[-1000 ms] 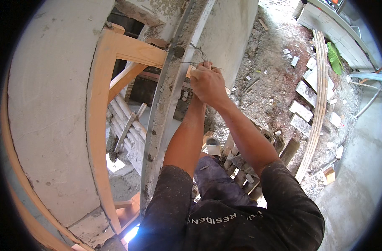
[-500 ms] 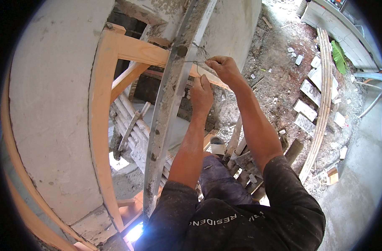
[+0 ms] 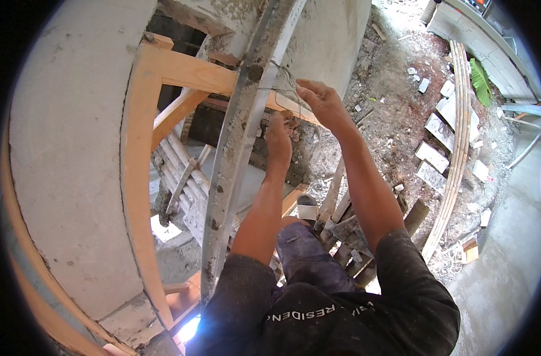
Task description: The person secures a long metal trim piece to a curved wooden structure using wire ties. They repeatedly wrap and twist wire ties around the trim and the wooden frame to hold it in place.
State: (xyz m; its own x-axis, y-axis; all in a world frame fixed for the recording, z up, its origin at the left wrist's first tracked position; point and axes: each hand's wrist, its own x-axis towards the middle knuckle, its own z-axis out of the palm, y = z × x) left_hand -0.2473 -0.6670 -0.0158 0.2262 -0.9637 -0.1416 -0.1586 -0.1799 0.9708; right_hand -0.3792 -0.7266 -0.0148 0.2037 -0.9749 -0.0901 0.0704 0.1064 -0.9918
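A long straight grey metal bar (image 3: 235, 130), spattered with dried cement, stands in front of me and crosses a wooden frame (image 3: 196, 72). Thin wire (image 3: 289, 76) is looped round the bar near its upper part, its loose strands curving out to the right. My right hand (image 3: 322, 104) is just right of these strands, fingers stretched toward them and apart. Below the loop, beside the bar, my left hand (image 3: 279, 142) points upward with its fingers loosened; I see nothing held in it. Whether either hand still touches the wire is hard to tell.
A rough plastered wall panel (image 3: 75, 148) fills the left. Bamboo poles (image 3: 184, 172) lie behind the bar, and more long poles (image 3: 457, 130) stretch along the right among broken white blocks (image 3: 432, 155). Below me are wooden planks (image 3: 365, 274) and a bucket (image 3: 307, 210).
Both hands have loosened from their pinch on the wire. My left hand has dropped slightly, and my right hand's fingers have opened. The wire stays looped on the bar.
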